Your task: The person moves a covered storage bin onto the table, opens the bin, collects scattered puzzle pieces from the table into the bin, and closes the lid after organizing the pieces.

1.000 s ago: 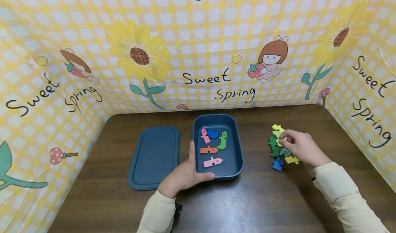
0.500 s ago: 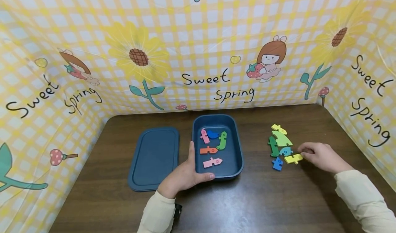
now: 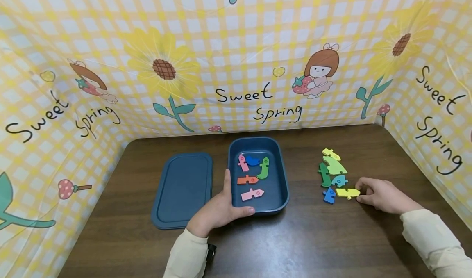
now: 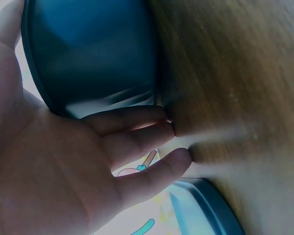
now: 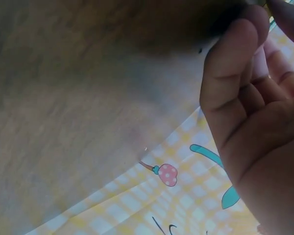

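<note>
In the head view my left hand (image 3: 217,208) rests along the left side of a dark blue box (image 3: 285,175), with its thumb over the near rim. Seen from the left wrist, the fingers (image 4: 137,144) are extended, with their tips down at the tabletop beside the box. My right hand (image 3: 380,194) pinches the right end of a yellow puzzle piece (image 3: 346,193) lying on the table. Around it lie a blue piece (image 3: 329,195), a teal piece (image 3: 339,181), a dark green piece (image 3: 324,174), a light green piece (image 3: 334,166) and another yellow piece (image 3: 331,153).
Inside the box lie an orange piece (image 3: 247,180), a green piece (image 3: 264,168), a blue piece (image 3: 253,160) and two pink pieces, one near the front (image 3: 253,194). A dark blue lid (image 3: 184,190) lies flat to the left. Patterned cloth (image 3: 236,64) walls the table's back and sides.
My right hand has gone from the light green piece to the yellow piece at the near right, whose right end has swung slightly toward me. The left hand stays at the box.
</note>
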`<state>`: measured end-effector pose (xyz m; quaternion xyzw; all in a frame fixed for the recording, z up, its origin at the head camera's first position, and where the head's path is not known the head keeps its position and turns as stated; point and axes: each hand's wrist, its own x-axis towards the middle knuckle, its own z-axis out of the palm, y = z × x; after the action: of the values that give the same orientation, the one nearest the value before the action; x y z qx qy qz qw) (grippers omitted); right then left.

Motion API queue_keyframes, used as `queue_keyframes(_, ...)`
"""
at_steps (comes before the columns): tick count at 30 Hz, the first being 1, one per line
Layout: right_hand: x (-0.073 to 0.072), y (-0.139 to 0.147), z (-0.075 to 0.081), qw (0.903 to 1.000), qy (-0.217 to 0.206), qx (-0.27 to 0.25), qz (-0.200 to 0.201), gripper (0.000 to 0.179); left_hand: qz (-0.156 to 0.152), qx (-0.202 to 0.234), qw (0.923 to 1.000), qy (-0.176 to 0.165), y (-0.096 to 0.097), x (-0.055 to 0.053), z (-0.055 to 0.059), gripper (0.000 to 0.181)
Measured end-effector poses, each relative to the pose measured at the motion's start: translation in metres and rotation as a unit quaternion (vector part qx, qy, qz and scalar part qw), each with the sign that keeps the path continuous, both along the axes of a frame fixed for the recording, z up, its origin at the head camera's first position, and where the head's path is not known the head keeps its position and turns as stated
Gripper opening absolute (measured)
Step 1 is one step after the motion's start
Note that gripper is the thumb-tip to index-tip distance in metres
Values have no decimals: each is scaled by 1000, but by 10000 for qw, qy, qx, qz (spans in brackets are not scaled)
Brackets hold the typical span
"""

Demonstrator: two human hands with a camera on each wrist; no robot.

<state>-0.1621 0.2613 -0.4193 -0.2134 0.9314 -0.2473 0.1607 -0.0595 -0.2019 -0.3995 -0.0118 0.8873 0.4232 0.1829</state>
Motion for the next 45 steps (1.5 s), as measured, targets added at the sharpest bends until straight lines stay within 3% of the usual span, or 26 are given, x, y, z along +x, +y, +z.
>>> queue_keyframes(6, 4, -4, -2, 9989, 415, 194, 67, 19, 12, 41, 10000, 19, -1, 1, 0, 135)
queue_keyframes(18, 10, -5, -3, 9970, 691, 163, 299, 15, 7, 81, 9999, 70, 0, 2, -1, 134)
queue_keyframes(32, 15, -15, 9, 9939, 1040, -333, 175, 14, 96, -34, 9999, 4, 0, 4, 2, 134)
queue_keyframes(45, 15, -35, 23, 9882, 1251, -708, 527, 16, 58, -72, 10000, 20, 0, 3, 4, 133)
